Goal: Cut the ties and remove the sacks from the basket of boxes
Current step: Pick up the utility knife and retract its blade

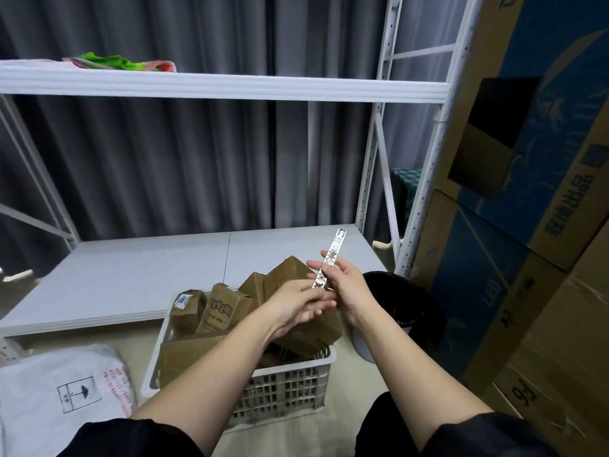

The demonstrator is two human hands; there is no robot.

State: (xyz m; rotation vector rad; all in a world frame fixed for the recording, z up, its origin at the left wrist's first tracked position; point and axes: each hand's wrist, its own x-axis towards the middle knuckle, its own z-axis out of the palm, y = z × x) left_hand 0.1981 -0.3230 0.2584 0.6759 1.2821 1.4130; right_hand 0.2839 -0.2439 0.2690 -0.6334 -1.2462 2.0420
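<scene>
Right fingers [324,263]: curled round the middle of a thin cutter [330,258], holding it slanted above the basket [290,387].
Left fingers [318,293]: pinching the cutter's lower end, so both hands are on it.
Cutter: narrow, stiff and light by the look; hold the handle, keep off the blade end.
Boxes [220,311]: brown cardboard, stiff, piled loosely in the basket just below the hands; corners stick up and could snag.
Sack [62,390]: white, soft and limp, on the floor left of the basket; no sack or tie visible inside.
Bin [398,305]: black-lined, tight against the basket's right side.
Shelf [138,278]: low, behind the basket.
</scene>
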